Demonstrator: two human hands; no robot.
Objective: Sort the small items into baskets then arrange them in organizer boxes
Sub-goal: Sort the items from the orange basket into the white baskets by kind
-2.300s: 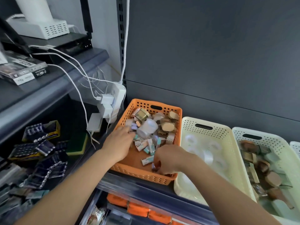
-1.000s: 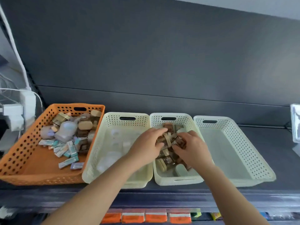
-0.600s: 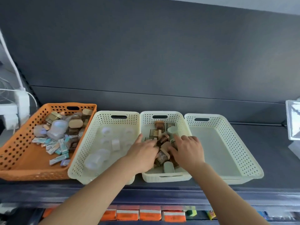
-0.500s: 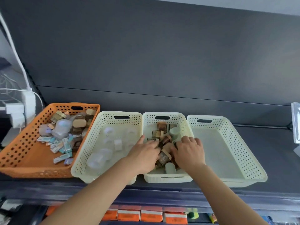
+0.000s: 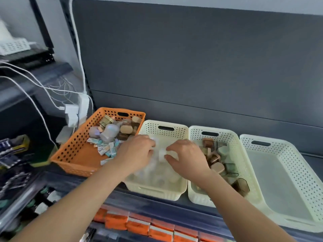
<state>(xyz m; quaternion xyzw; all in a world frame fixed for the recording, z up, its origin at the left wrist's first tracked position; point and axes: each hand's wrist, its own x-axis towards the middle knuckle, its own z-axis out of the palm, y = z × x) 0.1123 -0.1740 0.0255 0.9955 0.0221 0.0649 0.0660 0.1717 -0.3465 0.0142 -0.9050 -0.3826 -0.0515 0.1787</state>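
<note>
**Orange basket** [image 5: 70, 151]: far left on the shelf [image 5: 192, 205]. Mixed stock remains, with jars, tubes and small boxes heaped toward its back. I read this as unsorted.

**First cream basket** [image 5: 164, 125]: just right of the orange one. Pale, clear pieces lie on its floor, blurred. Both my hands are over it now. Half a second ago they were one basket along, among the brown jars.

**Second cream basket** [image 5: 211, 131]: holds brown and green jars [image 5: 216, 167]. No hand is in it any more.

**Third cream basket** [image 5: 297, 165]: far right. I see nothing inside.

**Left hand** [image 5: 138, 151]: fingers curled down over the pale pieces. Blur hides them, so I cannot tell whether it grips anything.

**Right hand** [image 5: 187, 158]: thumb and fingers pinch a small white piece [image 5: 162, 154]. The piece sits between the two hands, inside the first cream basket.

**Note:** I judge the move as leaving the brown lot for now and tending the white lot. With the orange basket still stocked, sorting is well short of done. No organizer boxes are in view.
</note>
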